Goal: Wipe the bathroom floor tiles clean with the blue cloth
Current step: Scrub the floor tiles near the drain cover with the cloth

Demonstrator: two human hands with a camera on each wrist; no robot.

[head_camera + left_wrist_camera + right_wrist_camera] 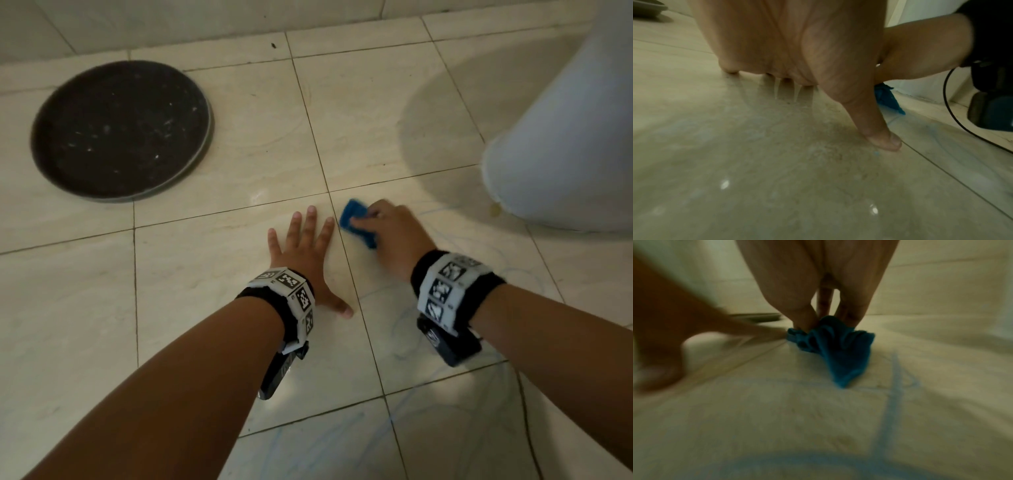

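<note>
A bunched blue cloth (356, 222) lies on the beige floor tiles (222, 267) beside a grout line. My right hand (383, 229) grips it from above, fingers curled round its top, and presses it down; the right wrist view shows the blue cloth (834, 350) under my fingertips (807, 318), blurred by motion. My left hand (305, 257) lies flat on the tile just left of the cloth, fingers spread and straight. In the left wrist view my left thumb (879, 134) touches the floor and the blue cloth (885, 99) peeks out behind it. Faint blue scribble marks (892, 386) cross the tiles near the cloth.
A round dark tray (120, 130) lies on the floor at the far left. A white toilet base (565, 154) stands at the right, close to my right hand. The wall (171, 20) runs along the back. More blue lines (445, 394) mark the near tiles.
</note>
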